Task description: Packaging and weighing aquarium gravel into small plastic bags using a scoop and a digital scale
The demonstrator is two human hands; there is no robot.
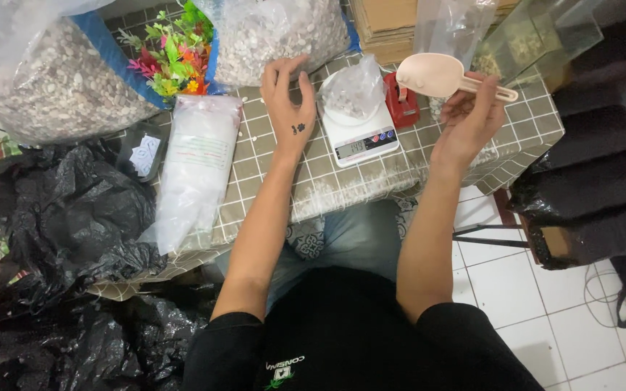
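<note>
1. Small clear plastic bag (354, 88) of pale gravel sits on the white digital scale (360, 130), upper centre, already partly filled.
2. Right hand (469, 119) fingers clamp an empty beige plastic scoop (436, 74).
3. Left hand (288, 101) fingers spread, just beside the bag; sealing seems left.

Two big clear sacks of pale gravel (52, 80) lean at the back of the tiled worktop (342, 181), with bright plastic plants (175, 54) between them. Crumpled black bags (59, 210) pile up at the left. A red tape dispenser (402, 101) stands further right.
</note>
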